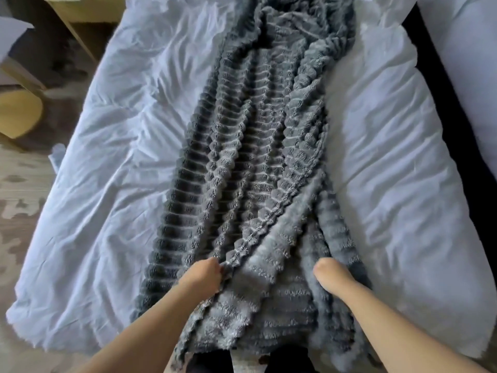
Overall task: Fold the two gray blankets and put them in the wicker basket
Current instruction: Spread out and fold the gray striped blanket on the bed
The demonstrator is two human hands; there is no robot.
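Gray, ribbed and plushy, the gray blanket [258,157] is held at its near end by both hands, which sit apart from each other across its width. The left hand [205,275] is curled into a fist round a scalloped hem that runs diagonally up the fabric. The right hand [332,275] has its fingers bent down into the pile, gripping a fold at the blanket's right side; the fingertips themselves are buried and hidden. Between and below the two forearms the near end hangs over the edge of the bed. From the hands the blanket stretches away lengthwise in a long, narrow, rumpled strip, gathered into several ridges. It lies along the middle of a wrinkled white duvet [113,157]. To the right, past a dark gap [441,103], is more white bedding [468,63]. On the left stand pale wooden furniture [21,114] and a mottled floor [18,189].
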